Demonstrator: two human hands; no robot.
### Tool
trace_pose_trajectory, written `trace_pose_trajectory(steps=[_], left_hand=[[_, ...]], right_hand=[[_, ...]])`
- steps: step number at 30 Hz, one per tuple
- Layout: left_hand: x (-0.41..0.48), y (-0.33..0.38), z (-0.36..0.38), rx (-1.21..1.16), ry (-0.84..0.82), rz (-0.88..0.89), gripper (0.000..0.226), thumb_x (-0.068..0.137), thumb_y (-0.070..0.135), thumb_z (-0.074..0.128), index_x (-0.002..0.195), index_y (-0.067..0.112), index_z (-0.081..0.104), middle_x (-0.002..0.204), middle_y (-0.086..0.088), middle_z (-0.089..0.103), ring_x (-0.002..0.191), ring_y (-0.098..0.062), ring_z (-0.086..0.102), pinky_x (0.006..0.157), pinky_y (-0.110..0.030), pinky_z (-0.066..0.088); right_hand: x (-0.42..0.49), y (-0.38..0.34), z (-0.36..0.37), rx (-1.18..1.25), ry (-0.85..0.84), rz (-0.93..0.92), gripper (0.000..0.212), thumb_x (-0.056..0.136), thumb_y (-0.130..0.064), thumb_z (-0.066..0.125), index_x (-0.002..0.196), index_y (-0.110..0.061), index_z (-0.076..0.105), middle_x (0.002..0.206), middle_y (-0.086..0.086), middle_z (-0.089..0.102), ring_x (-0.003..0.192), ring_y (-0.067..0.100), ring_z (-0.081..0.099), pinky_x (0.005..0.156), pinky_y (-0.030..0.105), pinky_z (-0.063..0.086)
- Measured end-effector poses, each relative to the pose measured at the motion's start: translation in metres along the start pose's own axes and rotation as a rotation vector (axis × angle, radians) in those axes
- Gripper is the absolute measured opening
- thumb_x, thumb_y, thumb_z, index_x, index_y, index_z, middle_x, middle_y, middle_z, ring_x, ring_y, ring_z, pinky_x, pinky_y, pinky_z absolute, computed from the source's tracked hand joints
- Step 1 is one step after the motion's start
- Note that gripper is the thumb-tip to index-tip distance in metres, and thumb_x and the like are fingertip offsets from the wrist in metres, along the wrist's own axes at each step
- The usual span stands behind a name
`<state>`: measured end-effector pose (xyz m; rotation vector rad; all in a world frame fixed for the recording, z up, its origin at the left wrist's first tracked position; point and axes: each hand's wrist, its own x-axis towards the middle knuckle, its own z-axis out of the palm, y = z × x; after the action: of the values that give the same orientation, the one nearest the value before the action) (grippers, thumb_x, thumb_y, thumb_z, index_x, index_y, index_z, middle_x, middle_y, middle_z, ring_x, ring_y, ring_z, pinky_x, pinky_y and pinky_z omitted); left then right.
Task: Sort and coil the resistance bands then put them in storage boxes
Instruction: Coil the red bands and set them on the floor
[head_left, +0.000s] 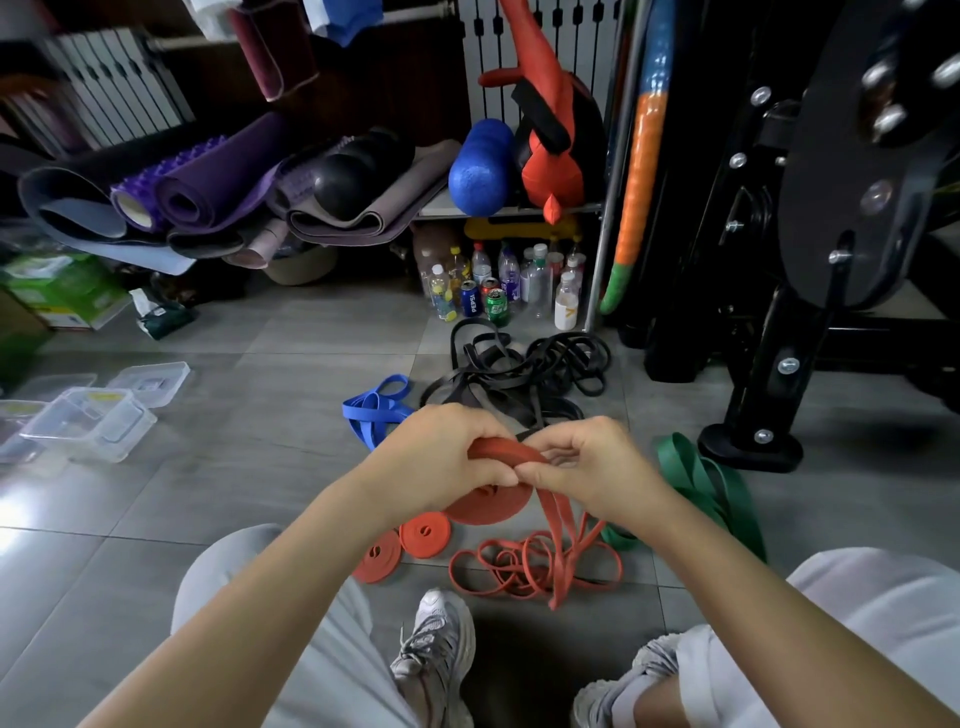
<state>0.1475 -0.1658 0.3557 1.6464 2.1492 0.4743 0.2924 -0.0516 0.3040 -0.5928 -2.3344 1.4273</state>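
— What's over on the left?

— Clear storage boxes (88, 423) sit on the tiled floor (249, 467), open, with a lid (150, 382) lying just beside them. They're well apart from the bands.

— And moving in towards the middle?

— A blue band (376, 415) lies loosely folded on the floor. Just right of it is a tangled heap of black bands (524, 374), with bottles and cans (498, 286) standing behind them.

— Where are the hands?

— Both are up in front of the person, close together. The left hand (447, 457) has its fingers curled, its grip closed round a flat red band (506, 449). A wound red coil (488, 506) shows right below that hand. I can't tell whether it rests on the floor or hangs from the grip.

— Anything under the hands?

— Two small coils (425, 532), orange-red and wound tight, lie touching each other on the floor. Right of them is a thin loose band (535, 569) of the same colour, in a scribble of loops.

— And the other hand?

— The right hand (597, 462) pinches the same red band, fingertips meeting the left's. The band's free length drops from that grip to the floor.

— Further right?

— A green band (711, 483) lies stretched out beside the foot of a black machine frame (779, 312).
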Motion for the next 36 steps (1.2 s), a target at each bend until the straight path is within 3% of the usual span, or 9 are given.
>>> trace_pose_trajectory(steps=[3, 8, 12, 16, 18, 21, 24, 32, 36], left_hand=[[-0.001, 0.000, 0.002, 0.128, 0.027, 0.009, 0.021, 0.085, 0.041, 0.061, 0.102, 0.030, 0.067, 0.095, 0.011, 0.067, 0.089, -0.008, 0.060, 0.078, -0.028, 0.049], [-0.005, -0.005, 0.002, -0.003, 0.231, 0.044, 0.014, 0.086, 0.027, 0.063, 0.098, 0.029, 0.070, 0.076, 0.027, 0.058, 0.072, 0.011, 0.053, 0.067, -0.004, 0.036], [-0.007, -0.010, -0.001, -0.257, 0.331, -0.003, 0.012, 0.085, 0.021, 0.066, 0.095, 0.026, 0.071, 0.081, 0.023, 0.065, 0.081, 0.002, 0.064, 0.076, -0.018, 0.048], [-0.010, -0.010, 0.004, -0.493, 0.384, 0.010, 0.020, 0.086, 0.010, 0.064, 0.090, 0.030, 0.068, 0.087, 0.011, 0.071, 0.082, -0.005, 0.068, 0.077, -0.021, 0.053], [-0.011, -0.011, 0.003, -0.533, 0.324, -0.002, 0.020, 0.087, 0.010, 0.064, 0.089, 0.030, 0.066, 0.085, 0.010, 0.071, 0.081, -0.003, 0.068, 0.074, -0.019, 0.052], [-0.013, -0.010, 0.000, -0.147, 0.204, 0.000, 0.016, 0.083, 0.026, 0.068, 0.096, 0.034, 0.063, 0.094, 0.017, 0.067, 0.087, 0.001, 0.062, 0.075, -0.018, 0.047], [-0.011, 0.001, 0.006, 0.188, 0.147, 0.093, 0.030, 0.085, 0.034, 0.062, 0.115, 0.032, 0.059, 0.108, 0.013, 0.063, 0.099, -0.008, 0.057, 0.082, -0.029, 0.047], [-0.005, 0.001, 0.012, 0.144, 0.150, 0.004, 0.019, 0.087, 0.035, 0.059, 0.103, 0.026, 0.067, 0.093, 0.007, 0.067, 0.089, -0.013, 0.060, 0.073, -0.027, 0.044], [-0.006, -0.005, 0.013, -0.011, 0.216, -0.015, 0.012, 0.086, 0.028, 0.063, 0.096, 0.029, 0.070, 0.082, 0.014, 0.067, 0.079, -0.003, 0.060, 0.071, -0.022, 0.047]], right_hand=[[0.000, -0.002, 0.002, -0.055, -0.002, -0.031, 0.009, 0.074, -0.024, 0.078, 0.083, -0.026, 0.075, 0.075, -0.011, 0.073, 0.072, 0.001, 0.068, 0.074, 0.027, 0.056], [0.004, -0.007, 0.000, 0.044, 0.016, 0.021, 0.018, 0.072, -0.017, 0.081, 0.083, -0.029, 0.073, 0.077, -0.003, 0.074, 0.075, 0.013, 0.069, 0.078, 0.032, 0.056], [0.000, -0.003, -0.001, 0.225, 0.022, 0.074, 0.020, 0.071, -0.006, 0.078, 0.089, -0.013, 0.073, 0.084, 0.009, 0.074, 0.081, 0.027, 0.070, 0.080, 0.034, 0.057], [-0.002, -0.005, 0.000, 0.356, 0.058, 0.068, 0.020, 0.073, -0.001, 0.074, 0.086, -0.016, 0.070, 0.085, 0.006, 0.074, 0.079, 0.020, 0.071, 0.079, 0.032, 0.058], [-0.001, -0.005, -0.003, 0.255, 0.060, 0.067, 0.020, 0.073, -0.004, 0.076, 0.085, -0.020, 0.071, 0.084, 0.003, 0.074, 0.080, 0.016, 0.071, 0.079, 0.029, 0.057], [0.002, -0.007, -0.007, -0.022, 0.015, 0.072, 0.016, 0.073, -0.016, 0.079, 0.081, -0.029, 0.072, 0.080, -0.006, 0.074, 0.077, 0.003, 0.068, 0.077, 0.022, 0.054], [0.006, -0.014, -0.005, -0.307, -0.016, 0.003, 0.011, 0.074, -0.029, 0.077, 0.082, -0.024, 0.073, 0.075, -0.006, 0.072, 0.075, 0.007, 0.066, 0.073, 0.030, 0.054], [0.007, -0.019, -0.002, -0.394, -0.023, -0.018, 0.013, 0.075, -0.033, 0.074, 0.084, -0.024, 0.073, 0.073, -0.006, 0.071, 0.072, 0.008, 0.064, 0.071, 0.035, 0.052], [0.008, -0.019, -0.005, -0.302, 0.015, -0.018, 0.016, 0.073, -0.032, 0.078, 0.086, -0.025, 0.073, 0.076, -0.007, 0.071, 0.074, 0.005, 0.065, 0.074, 0.031, 0.054]])
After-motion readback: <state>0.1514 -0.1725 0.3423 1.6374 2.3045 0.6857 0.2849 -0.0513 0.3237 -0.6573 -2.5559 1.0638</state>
